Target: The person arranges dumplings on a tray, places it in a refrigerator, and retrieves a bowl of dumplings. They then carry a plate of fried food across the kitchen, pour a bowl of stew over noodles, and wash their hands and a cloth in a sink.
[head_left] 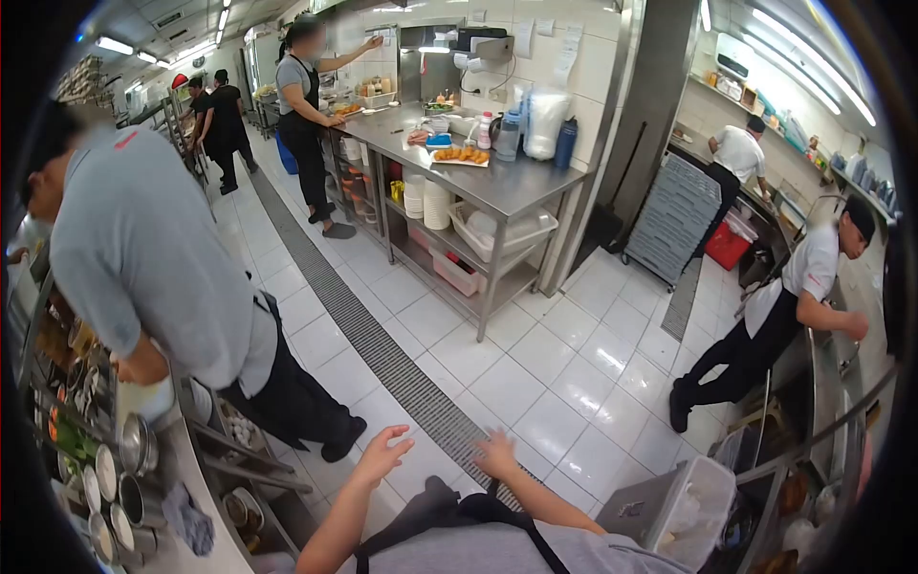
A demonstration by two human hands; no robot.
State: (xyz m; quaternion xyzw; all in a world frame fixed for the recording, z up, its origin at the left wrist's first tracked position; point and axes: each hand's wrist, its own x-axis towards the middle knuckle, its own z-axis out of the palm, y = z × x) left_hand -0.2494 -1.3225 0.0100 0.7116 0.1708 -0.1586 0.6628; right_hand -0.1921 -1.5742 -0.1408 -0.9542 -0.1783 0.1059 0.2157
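Observation:
In the head view, both of my hands are raised in front of my apron, over the tiled floor. My left hand (382, 455) has its fingers apart and holds nothing. Beside it, my right hand (496, 454) is spread, with nothing in it, in line with the floor drain grate (382, 368). Neither hand touches anything. A grey plastic bin (626, 512) stands by my right elbow. To my left, a counter carries several metal pots (142, 499) and a crumpled grey cloth (188, 519).
A steel table (531, 182) ahead bears a plate of fried food (461, 156) and bottles. One person (158, 249) bends over the left counter; another (775, 316) works at the right. Stacked grey crates (672, 215) stand farther back. More people are at the back.

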